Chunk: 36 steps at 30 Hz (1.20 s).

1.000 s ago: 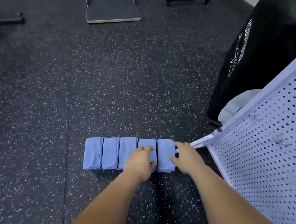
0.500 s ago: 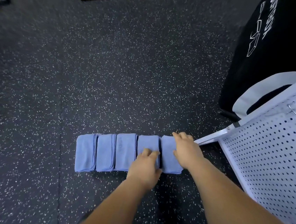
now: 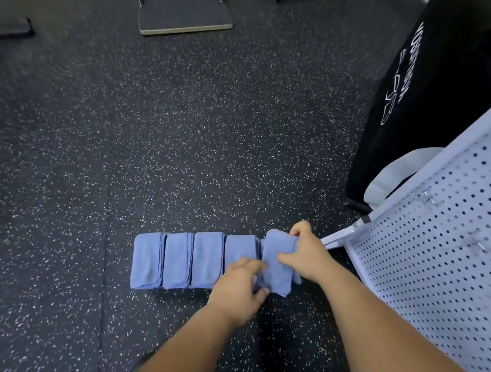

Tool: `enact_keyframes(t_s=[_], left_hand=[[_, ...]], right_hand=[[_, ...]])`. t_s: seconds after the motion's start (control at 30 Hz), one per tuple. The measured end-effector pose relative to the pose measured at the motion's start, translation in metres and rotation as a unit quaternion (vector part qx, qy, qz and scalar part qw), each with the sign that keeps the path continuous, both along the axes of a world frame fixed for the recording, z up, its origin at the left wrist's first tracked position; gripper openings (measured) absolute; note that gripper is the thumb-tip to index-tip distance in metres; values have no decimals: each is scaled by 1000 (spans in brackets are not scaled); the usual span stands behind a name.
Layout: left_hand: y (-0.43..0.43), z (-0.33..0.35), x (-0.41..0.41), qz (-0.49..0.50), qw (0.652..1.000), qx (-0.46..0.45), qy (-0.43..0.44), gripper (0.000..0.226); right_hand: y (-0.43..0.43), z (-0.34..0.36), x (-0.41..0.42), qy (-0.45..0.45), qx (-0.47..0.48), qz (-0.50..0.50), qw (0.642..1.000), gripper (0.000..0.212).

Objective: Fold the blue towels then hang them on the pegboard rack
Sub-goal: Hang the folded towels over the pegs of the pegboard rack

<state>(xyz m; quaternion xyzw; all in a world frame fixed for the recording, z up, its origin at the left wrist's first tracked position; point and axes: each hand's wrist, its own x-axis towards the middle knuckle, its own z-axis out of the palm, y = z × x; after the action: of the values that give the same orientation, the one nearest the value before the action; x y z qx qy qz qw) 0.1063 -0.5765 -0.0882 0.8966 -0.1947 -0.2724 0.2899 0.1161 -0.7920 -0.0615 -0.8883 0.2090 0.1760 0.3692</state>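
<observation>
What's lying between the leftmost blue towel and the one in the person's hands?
Three folded blue towels, side by side on the floor, in the head view.

On the black fabric cover (image 3: 448, 86) at the upper right, one line of white capital lettering (image 3: 409, 66) runs vertically down its face, too blurred to read letter by letter. A white outline emblem (image 3: 390, 108) sits directly below it. On the third blue towel (image 3: 206, 262) from the left, a faint line of small dark print runs along its length and is not legible.
</observation>
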Motion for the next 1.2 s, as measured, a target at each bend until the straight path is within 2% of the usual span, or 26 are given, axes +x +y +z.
enact_keyframes(t_s=[0.23,0.37,0.47,0.7,1.03,1.13,1.2], left_hand=[[-7,92,-24,32,994,-109,-8,60],[-11,149,-43,48,981,-186,1,70],[-10,187,-50,53,973,-222,-25,70],[-19,280,-71,27,955,-267,-128,57],[-46,374,-108,-5,916,-356,-187,44],[-56,400,-118,-13,903,-386,-188,41],[-64,416,-124,-21,895,-405,-183,40]], right_hand=[[7,96,-47,-123,54,-70,988,54],[18,149,-79,-178,145,-133,964,59],[26,191,-101,-224,200,-137,944,57],[34,278,-148,-341,148,-141,917,50],[22,374,-199,-451,-14,-150,880,45],[19,394,-209,-476,-32,-148,866,58],[19,405,-215,-487,-38,-167,856,60]])
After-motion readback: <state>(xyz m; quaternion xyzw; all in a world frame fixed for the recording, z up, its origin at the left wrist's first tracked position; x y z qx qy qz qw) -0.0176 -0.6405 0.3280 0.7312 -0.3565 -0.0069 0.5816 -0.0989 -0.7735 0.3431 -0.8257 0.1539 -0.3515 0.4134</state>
